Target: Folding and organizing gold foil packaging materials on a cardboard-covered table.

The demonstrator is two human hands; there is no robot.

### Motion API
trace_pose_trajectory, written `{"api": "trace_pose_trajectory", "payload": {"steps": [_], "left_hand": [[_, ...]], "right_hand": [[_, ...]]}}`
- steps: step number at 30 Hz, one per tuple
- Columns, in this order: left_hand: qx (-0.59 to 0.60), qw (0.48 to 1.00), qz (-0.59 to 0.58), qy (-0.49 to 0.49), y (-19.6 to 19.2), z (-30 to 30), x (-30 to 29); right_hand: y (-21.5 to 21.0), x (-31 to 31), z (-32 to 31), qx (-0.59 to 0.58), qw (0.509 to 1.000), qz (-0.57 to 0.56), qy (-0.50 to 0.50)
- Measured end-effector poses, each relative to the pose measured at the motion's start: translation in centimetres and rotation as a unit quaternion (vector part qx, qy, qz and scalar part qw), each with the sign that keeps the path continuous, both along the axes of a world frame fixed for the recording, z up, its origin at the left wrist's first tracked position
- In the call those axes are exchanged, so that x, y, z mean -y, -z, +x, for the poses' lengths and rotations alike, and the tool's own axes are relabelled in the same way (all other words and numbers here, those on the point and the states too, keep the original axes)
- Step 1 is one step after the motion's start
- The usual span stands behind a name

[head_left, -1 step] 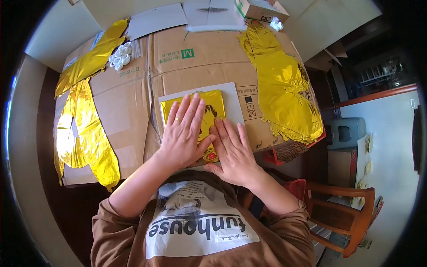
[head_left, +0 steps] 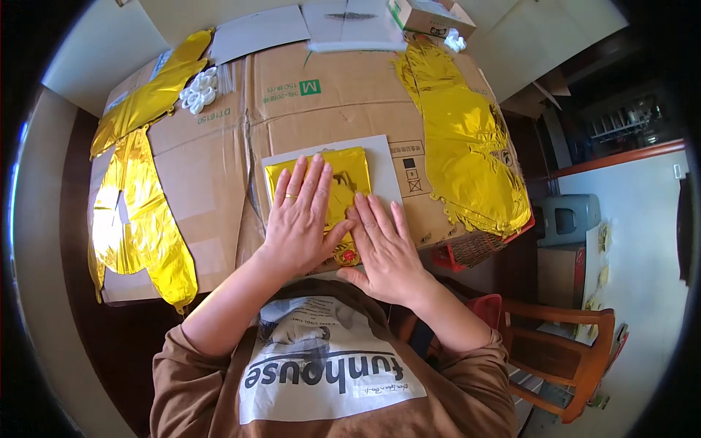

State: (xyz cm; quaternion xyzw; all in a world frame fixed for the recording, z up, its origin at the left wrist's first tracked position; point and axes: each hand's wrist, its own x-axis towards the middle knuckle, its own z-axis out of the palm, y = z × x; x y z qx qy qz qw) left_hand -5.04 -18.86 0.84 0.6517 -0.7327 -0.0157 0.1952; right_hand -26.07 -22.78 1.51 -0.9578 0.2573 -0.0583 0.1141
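Both hands (head_left: pixel 343 233) flat on gold foil (head_left: pixel 349 171).

Our left hand (head_left: pixel 301 219) and right hand (head_left: pixel 382 248) as before, flat on the gold foil balloon (head_left: pixel 343 179), nothing we see moved

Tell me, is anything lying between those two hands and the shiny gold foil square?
Nothing visible. The left hand and right hand lie flat, palms down, directly on the folded gold foil square, which rests on a grey card sheet.

The person wears a brown sweatshirt (head_left: pixel 197 379) with pushed-up sleeves and a white printed chest panel (head_left: pixel 321 365). A thin gold ring (head_left: pixel 290 196) sits on the left hand (head_left: pixel 299 219).
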Motion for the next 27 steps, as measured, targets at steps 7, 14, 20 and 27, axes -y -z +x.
{"api": "trace_pose_trajectory", "payload": {"steps": [7,14,20,27], "left_hand": [[0.011,0.999,0.036,-0.021,0.4,-0.2,-0.3],[0.013,0.999,0.039,-0.023,0.6,-0.1,-0.4],[0.001,0.999,0.031,-0.023,0.6,0.1,-0.5],[-0.009,0.999,0.033,-0.022,0.3,0.2,-0.5]], "right_hand": [[-2.0,4.7,-1.2,0.107,0.986,0.13,-0.008],[-1.5,15.0,2.2,0.21,0.967,0.119,0.081],[-0.1,17.0,4.2,0.225,0.972,0.03,-0.06],[0.2,17.5,4.1,0.229,0.967,0.007,-0.112]]}}
